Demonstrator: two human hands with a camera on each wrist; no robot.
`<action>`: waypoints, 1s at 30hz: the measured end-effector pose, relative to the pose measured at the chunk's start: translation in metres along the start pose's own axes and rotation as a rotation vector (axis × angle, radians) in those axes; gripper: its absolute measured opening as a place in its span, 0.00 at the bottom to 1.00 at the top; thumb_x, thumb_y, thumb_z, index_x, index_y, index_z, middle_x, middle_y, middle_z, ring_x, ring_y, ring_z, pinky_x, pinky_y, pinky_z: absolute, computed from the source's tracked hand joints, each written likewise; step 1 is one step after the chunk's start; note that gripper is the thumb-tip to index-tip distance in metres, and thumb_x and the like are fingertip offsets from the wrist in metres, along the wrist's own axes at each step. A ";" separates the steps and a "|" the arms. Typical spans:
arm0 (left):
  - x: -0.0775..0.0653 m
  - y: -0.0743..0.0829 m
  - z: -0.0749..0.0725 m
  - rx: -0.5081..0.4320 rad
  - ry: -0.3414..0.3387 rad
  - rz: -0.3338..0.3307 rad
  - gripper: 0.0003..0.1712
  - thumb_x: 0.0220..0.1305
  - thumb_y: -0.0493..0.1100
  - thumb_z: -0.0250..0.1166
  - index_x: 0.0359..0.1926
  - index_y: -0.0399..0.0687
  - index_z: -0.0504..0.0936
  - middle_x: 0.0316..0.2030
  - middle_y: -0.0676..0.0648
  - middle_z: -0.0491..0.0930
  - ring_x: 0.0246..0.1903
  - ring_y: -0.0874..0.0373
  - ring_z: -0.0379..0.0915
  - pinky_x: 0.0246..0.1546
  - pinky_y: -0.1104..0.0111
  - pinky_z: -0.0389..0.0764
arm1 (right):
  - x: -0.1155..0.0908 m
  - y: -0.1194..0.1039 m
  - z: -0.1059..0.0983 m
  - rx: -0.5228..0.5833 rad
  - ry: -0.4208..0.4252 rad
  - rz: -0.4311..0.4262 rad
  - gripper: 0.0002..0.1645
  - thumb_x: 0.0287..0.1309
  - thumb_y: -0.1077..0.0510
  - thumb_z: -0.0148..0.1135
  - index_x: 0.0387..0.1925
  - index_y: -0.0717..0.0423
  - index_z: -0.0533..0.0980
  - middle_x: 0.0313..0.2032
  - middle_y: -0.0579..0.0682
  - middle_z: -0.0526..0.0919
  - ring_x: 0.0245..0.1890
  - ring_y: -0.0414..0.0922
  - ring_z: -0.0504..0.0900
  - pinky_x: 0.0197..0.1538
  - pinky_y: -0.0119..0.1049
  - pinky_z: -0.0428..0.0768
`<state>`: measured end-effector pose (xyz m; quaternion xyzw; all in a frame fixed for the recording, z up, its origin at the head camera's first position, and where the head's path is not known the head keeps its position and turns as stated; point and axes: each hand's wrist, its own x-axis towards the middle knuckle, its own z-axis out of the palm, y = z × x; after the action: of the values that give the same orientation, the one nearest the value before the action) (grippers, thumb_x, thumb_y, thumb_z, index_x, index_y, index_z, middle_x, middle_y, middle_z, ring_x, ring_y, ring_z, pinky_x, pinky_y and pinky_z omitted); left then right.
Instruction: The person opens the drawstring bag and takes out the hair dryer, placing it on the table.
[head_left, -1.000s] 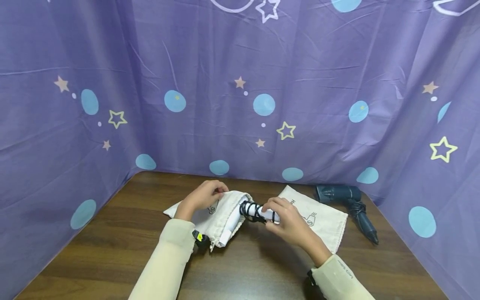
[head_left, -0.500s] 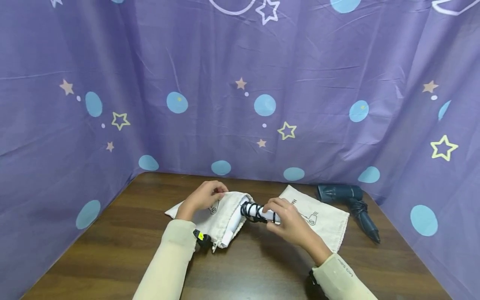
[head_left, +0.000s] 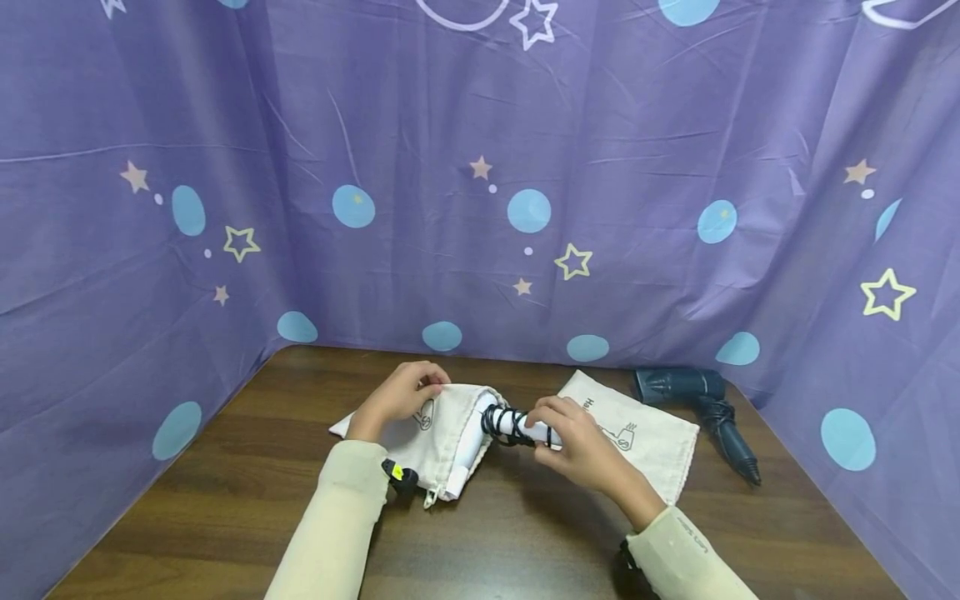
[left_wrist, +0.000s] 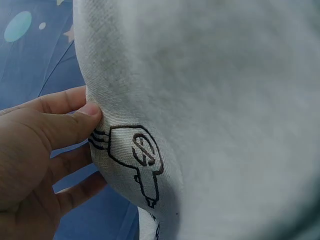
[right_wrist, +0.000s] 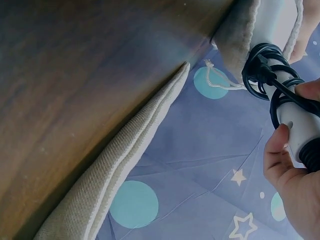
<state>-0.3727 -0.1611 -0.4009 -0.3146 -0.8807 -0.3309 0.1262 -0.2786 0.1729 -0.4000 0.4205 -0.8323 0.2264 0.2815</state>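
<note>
A white hair dryer (head_left: 467,454) with a black cord (right_wrist: 282,80) wound round its handle lies with its body partly inside a cream cloth drawstring bag (head_left: 448,421). My right hand (head_left: 573,437) grips the handle, which sticks out of the bag's mouth to the right. In the right wrist view, thumb and fingers close round the handle from both sides. My left hand (head_left: 399,398) pinches the bag's far side; the left wrist view shows thumb and forefinger on the cloth beside a printed hair-dryer outline (left_wrist: 137,155). The part of the dryer inside the bag is hidden.
A second cream bag (head_left: 660,437) with a similar print lies flat behind my right hand. Farther right, a dark blue hair dryer (head_left: 678,386) with its cord wrapped round the handle rests near the table's right edge. A purple patterned curtain (head_left: 420,283) surrounds the wooden table (head_left: 480,550).
My left hand has shifted slightly left with the cloth. The white dryer's near end and the bag's drawstring have moved a little toward me. My right hand keeps its grip.
</note>
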 end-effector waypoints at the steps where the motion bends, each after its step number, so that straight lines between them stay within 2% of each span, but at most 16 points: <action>1: 0.000 -0.001 0.000 0.001 0.005 -0.006 0.08 0.67 0.30 0.65 0.40 0.45 0.87 0.31 0.52 0.81 0.35 0.60 0.75 0.42 0.60 0.78 | 0.000 0.000 -0.001 0.000 0.000 0.000 0.21 0.43 0.65 0.75 0.42 0.50 0.80 0.47 0.46 0.81 0.47 0.45 0.79 0.48 0.45 0.80; 4: 0.002 -0.002 0.000 0.007 0.021 -0.026 0.08 0.67 0.30 0.65 0.40 0.46 0.87 0.32 0.53 0.81 0.35 0.59 0.75 0.42 0.62 0.78 | 0.000 0.001 -0.003 0.000 0.009 -0.005 0.22 0.42 0.65 0.76 0.42 0.50 0.80 0.47 0.46 0.81 0.48 0.45 0.79 0.49 0.46 0.80; 11: 0.001 0.003 -0.004 0.024 0.055 -0.072 0.08 0.67 0.29 0.64 0.40 0.45 0.87 0.35 0.49 0.83 0.37 0.56 0.77 0.42 0.60 0.79 | 0.002 0.004 -0.007 -0.012 0.055 -0.043 0.21 0.41 0.66 0.74 0.41 0.52 0.80 0.46 0.47 0.81 0.47 0.46 0.80 0.48 0.45 0.80; 15: 0.000 0.004 -0.006 0.032 0.051 -0.110 0.08 0.69 0.31 0.64 0.42 0.46 0.87 0.36 0.49 0.83 0.36 0.57 0.77 0.42 0.60 0.78 | 0.003 0.005 -0.010 0.005 0.063 -0.045 0.21 0.41 0.66 0.74 0.41 0.52 0.80 0.46 0.47 0.81 0.47 0.46 0.80 0.48 0.45 0.80; 30: -0.004 0.000 -0.008 0.048 0.035 -0.144 0.07 0.70 0.33 0.64 0.42 0.46 0.87 0.37 0.49 0.83 0.37 0.55 0.78 0.42 0.59 0.79 | 0.003 0.008 -0.016 0.025 0.062 -0.052 0.21 0.42 0.66 0.72 0.41 0.50 0.80 0.47 0.46 0.81 0.48 0.46 0.80 0.48 0.45 0.80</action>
<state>-0.3697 -0.1686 -0.3965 -0.2413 -0.9064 -0.3232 0.1251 -0.2823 0.1850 -0.3873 0.4382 -0.8092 0.2421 0.3075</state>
